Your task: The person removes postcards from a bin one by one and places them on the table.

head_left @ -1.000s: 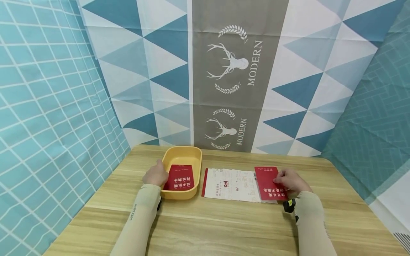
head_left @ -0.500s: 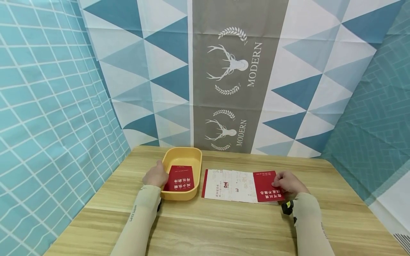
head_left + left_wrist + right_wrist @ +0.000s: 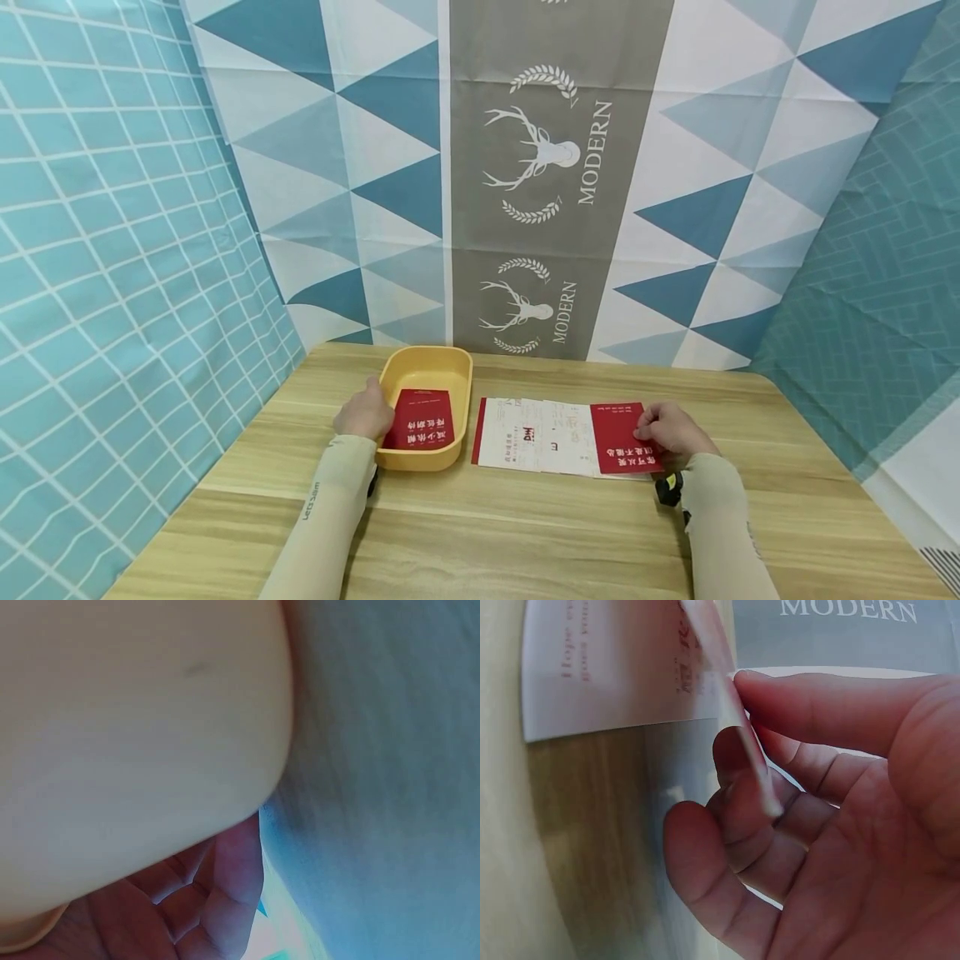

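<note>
At the left, my left hand (image 3: 365, 408) grips the side wall of a yellow plastic tray (image 3: 462, 417). The left wrist view is mostly filled by the tray's outer wall (image 3: 135, 750), with curled fingers (image 3: 236, 877) partly hidden behind it. A red card (image 3: 422, 412) with white characters lies inside the tray. My right hand (image 3: 677, 429) pinches another red card (image 3: 621, 429) by its right edge, thumb on one side and fingers on the other. That card overlaps the right end of a row of white printed cards (image 3: 536, 435), whose left end shows a red edge.
The row of overlapping cards lies flat on the wooden table (image 3: 525, 533), just right of the tray. Behind the table hangs a patterned cloth (image 3: 525, 167) with deer heads and triangles. A blue grid-patterned cloth (image 3: 127, 250) stands at the left.
My right hand has moved slightly left with the red card, which has come down and straightened over the row's right end. My left hand and the tray stay in place.
</note>
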Available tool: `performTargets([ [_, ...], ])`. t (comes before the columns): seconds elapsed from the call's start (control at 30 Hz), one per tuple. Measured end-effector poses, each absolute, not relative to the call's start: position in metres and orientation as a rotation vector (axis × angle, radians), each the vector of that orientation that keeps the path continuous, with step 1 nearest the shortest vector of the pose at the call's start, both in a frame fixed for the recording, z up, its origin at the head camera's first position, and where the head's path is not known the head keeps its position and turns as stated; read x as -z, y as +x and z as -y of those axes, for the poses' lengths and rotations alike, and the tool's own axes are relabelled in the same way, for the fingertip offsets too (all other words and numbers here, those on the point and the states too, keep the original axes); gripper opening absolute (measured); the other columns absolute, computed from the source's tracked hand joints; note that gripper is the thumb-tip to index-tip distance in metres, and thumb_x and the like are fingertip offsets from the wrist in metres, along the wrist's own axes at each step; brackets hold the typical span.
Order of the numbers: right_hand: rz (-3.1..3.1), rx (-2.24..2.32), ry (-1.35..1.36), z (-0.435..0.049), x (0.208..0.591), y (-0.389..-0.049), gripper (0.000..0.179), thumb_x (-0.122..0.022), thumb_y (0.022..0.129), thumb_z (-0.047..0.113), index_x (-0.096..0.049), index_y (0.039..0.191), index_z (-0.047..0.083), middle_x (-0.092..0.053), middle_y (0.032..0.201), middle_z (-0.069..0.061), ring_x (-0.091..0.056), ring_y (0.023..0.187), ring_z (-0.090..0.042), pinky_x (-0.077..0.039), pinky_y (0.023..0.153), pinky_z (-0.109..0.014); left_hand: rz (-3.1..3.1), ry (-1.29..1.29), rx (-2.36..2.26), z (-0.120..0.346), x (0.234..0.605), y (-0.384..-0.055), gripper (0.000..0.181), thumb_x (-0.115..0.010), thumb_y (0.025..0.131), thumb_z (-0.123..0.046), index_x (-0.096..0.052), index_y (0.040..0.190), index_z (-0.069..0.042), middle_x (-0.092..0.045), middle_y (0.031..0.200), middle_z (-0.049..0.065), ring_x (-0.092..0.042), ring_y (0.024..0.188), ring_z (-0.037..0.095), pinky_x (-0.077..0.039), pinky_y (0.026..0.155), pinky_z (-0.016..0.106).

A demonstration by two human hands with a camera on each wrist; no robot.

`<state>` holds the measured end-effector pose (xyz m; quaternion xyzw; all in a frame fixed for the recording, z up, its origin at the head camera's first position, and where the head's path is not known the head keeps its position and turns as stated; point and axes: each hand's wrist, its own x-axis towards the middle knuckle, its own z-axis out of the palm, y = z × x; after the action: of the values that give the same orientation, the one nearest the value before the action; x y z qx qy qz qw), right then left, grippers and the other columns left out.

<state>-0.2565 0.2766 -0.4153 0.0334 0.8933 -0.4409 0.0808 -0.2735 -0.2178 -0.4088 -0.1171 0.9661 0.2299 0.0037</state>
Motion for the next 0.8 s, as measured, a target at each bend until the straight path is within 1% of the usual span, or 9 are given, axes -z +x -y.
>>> performTargets([
  [0.23,-2.685,1.311,0.091,-0.275,0.419,-0.257,0.011,-0.063,0.095,0.005,-0.059,0.100,-0.004,-0.063,0.100,-0.020,-0.064,0.082,-0.028,-0.062,0.068,-0.040,-3.026,-0.374,-0.720,0.217,0.408,-0.273,0.047,-0.050,0.099,-0.015,-0.037,0.140,0.002,-0.065,0.113,0.030,-0.066,0.092,0.042,-0.054,0.083,0.061],
  [0.37,-2.651,1.373,0.055,-0.280,0.415,-0.257,0.018,-0.063,0.096,0.008,-0.059,0.108,-0.006,-0.063,0.107,-0.022,-0.063,0.084,-0.026,-0.061,0.068,-0.038,-3.028,-0.376,-0.715,0.217,0.408,-0.272,0.047,-0.050,0.099,-0.015,-0.036,0.141,0.002,-0.065,0.113,0.030,-0.066,0.094,0.043,-0.054,0.085,0.062],
  [0.47,-2.643,1.417,0.034,-0.286,0.409,-0.255,0.028,-0.062,0.098,0.014,-0.060,0.118,-0.006,-0.063,0.114,-0.024,-0.063,0.086,-0.024,-0.059,0.069,-0.036,-3.029,-0.378,-0.715,0.217,0.408,-0.272,0.048,-0.049,0.099,-0.015,-0.036,0.142,0.002,-0.065,0.114,0.030,-0.066,0.095,0.043,-0.054,0.085,0.061],
  [0.53,-2.643,1.443,0.053,-0.289,0.406,-0.254,0.032,-0.063,0.098,0.017,-0.060,0.121,-0.005,-0.063,0.114,-0.021,-0.062,0.084,-0.022,-0.057,0.068,-0.034,-3.031,-0.376,-0.714,0.217,0.408,-0.272,0.050,-0.049,0.099,-0.015,-0.035,0.143,0.002,-0.065,0.114,0.030,-0.066,0.095,0.043,-0.054,0.085,0.061],
  [0.6,-2.628,1.483,0.077,-0.292,0.405,-0.253,0.033,-0.063,0.098,0.018,-0.061,0.122,-0.005,-0.065,0.109,-0.017,-0.061,0.079,-0.020,-0.054,0.063,-0.031,-3.034,-0.375,-0.710,0.217,0.408,-0.272,0.050,-0.049,0.099,-0.015,-0.034,0.144,0.002,-0.065,0.114,0.030,-0.066,0.095,0.043,-0.054,0.086,0.061],
  [0.7,-2.614,1.518,0.094,-0.295,0.407,-0.253,0.029,-0.064,0.097,0.016,-0.062,0.118,-0.004,-0.067,0.097,-0.009,-0.057,0.068,-0.017,-0.046,0.054,-0.027,-3.037,-0.367,-0.706,0.217,0.408,-0.272,0.052,-0.049,0.099,-0.015,-0.033,0.145,0.002,-0.065,0.115,0.031,-0.067,0.096,0.044,-0.054,0.086,0.062],
  [0.8,-2.613,1.524,0.073,-0.296,0.411,-0.254,0.023,-0.063,0.097,0.013,-0.064,0.113,-0.004,-0.067,0.090,-0.006,-0.054,0.062,-0.016,-0.040,0.050,-0.025,-3.035,-0.364,-0.707,0.217,0.409,-0.271,0.053,-0.049,0.099,-0.015,-0.032,0.146,0.002,-0.065,0.116,0.031,-0.067,0.097,0.045,-0.054,0.085,0.062],
])
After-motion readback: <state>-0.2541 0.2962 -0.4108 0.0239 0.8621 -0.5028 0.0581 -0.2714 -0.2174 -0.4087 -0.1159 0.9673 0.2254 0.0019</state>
